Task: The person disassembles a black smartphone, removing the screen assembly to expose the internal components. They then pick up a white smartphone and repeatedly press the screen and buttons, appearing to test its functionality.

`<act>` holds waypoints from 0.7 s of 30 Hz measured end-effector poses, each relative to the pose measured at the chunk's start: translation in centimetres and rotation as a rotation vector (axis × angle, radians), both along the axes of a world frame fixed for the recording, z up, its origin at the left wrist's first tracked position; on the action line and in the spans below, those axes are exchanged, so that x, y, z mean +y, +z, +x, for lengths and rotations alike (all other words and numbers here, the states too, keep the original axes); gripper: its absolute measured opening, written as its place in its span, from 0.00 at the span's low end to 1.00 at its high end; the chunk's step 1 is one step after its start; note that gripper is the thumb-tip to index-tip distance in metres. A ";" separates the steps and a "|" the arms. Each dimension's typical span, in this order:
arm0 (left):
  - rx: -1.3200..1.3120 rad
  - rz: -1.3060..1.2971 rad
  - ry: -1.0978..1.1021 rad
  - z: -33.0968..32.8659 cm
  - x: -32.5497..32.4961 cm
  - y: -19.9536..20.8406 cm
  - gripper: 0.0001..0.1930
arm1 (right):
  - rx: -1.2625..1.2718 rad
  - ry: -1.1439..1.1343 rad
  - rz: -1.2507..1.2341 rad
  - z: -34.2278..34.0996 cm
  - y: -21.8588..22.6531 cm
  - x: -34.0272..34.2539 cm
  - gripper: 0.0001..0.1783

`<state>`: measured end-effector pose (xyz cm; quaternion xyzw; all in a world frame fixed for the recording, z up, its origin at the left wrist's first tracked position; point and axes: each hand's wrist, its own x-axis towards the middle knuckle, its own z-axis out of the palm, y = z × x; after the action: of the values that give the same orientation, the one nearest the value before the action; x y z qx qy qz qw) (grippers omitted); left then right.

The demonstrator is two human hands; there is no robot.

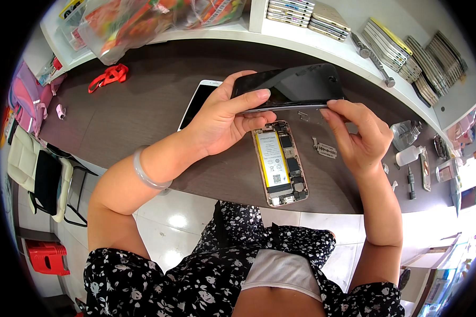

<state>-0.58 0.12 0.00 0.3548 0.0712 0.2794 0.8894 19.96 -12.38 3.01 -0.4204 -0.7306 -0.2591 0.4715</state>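
Left hand [226, 112], right hand [360, 133] pinch a black phone [296, 84]; slackening, I fear, drops it onto the opened phone [272, 164] below.

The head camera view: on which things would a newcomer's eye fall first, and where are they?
Probably first on the glossy black phone near the upper middle, held in the left hand, with fingers of the right hand at its right end. Just below it, an opened phone lies on the dark table, its white-and-yellow battery exposed. At the table's upper left, a bright red strap also stands out.
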 end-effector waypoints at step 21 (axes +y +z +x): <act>0.060 0.149 0.165 -0.4 0.7 0.5 0.29 | 0.283 -0.239 -0.419 4.7 1.4 0.6 0.14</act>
<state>-0.97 0.86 0.48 0.4211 0.1057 0.3452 0.8321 24.70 -11.81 4.38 -0.6240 -0.6404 -0.0950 0.4375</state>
